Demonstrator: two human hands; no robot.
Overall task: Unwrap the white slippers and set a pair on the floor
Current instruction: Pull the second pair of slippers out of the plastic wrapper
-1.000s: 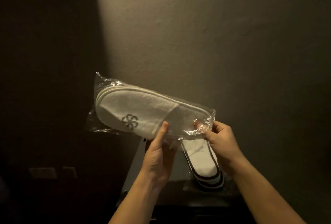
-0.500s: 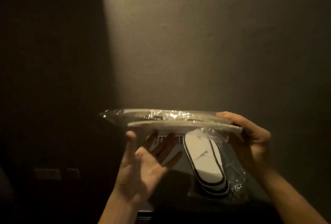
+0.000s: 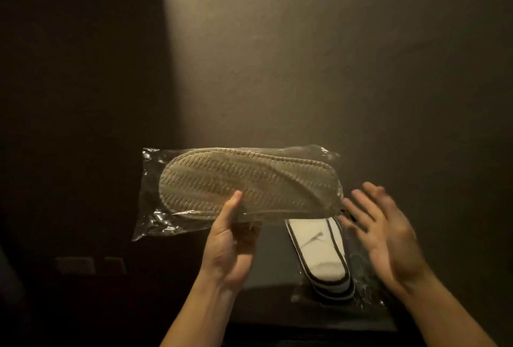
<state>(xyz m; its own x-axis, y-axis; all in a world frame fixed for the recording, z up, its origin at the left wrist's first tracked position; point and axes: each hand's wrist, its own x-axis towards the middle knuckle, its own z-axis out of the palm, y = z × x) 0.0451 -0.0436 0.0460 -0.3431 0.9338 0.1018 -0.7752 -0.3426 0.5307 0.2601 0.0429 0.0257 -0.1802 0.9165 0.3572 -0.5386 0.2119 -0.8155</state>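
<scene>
A pair of white slippers in a clear plastic wrap (image 3: pixel 244 180) is held up in front of me, ribbed sole facing me. My left hand (image 3: pixel 230 238) pinches the pack's lower edge, thumb on the sole side and fingers behind. My right hand (image 3: pixel 383 233) hovers just right of the pack with fingers spread, blurred, touching nothing. A second wrapped pair of white slippers with dark trim (image 3: pixel 322 258) lies below on a dark surface.
The dark surface (image 3: pixel 272 269) under the second pair stands against a lit beige wall (image 3: pixel 319 55). The left side of the view is very dark, with faint wall switches (image 3: pixel 88 264) low on the left.
The pack has been flipped from logo side to sole side facing me. My right hand has let go of its right end, and my left hand now pinches the lower edge.
</scene>
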